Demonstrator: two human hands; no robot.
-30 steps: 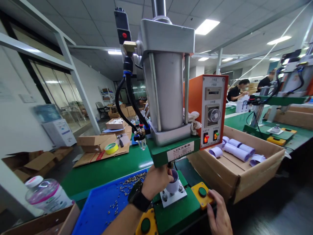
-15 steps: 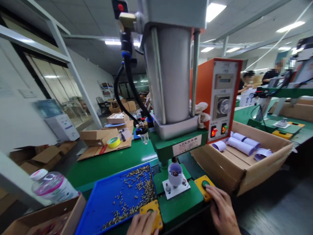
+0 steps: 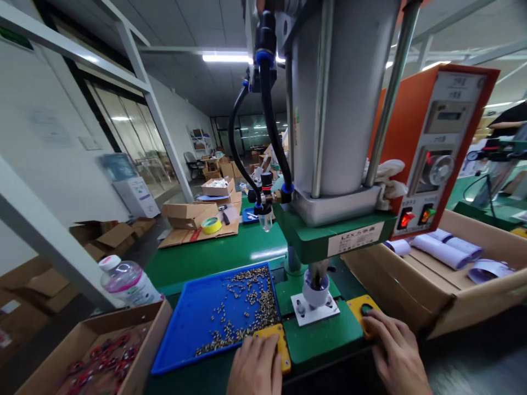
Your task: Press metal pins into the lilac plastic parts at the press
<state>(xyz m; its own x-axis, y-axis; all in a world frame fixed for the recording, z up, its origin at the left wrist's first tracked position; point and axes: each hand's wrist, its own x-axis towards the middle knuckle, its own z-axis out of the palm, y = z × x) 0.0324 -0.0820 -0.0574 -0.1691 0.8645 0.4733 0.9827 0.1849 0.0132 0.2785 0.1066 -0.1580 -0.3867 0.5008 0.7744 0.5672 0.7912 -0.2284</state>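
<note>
The left hand (image 3: 256, 365) lies over the left yellow button box (image 3: 283, 346), fingers together and slightly bent, gripping nothing. The right hand (image 3: 399, 348) is half open, its fingertips at the dark button of the right yellow button box (image 3: 360, 307), and it also holds no object. Between the two hands is the green base (image 3: 315, 343) of the press (image 3: 346, 120). The pale round piece (image 3: 316, 295) sits on the white plate (image 3: 325, 317), directly under the press head. The sign (image 3: 356, 239) reads "LZX", then Chinese characters; its smaller lines are too blurred. The orange control box (image 3: 424, 115) has small Chinese labels and two lit switches. The blue tray (image 3: 185, 318) stands left of the base, with metal pieces (image 3: 265, 310) mostly along its right and near edges. The open carton (image 3: 473, 307) is at the right, its near corner behind the right hand.
</note>
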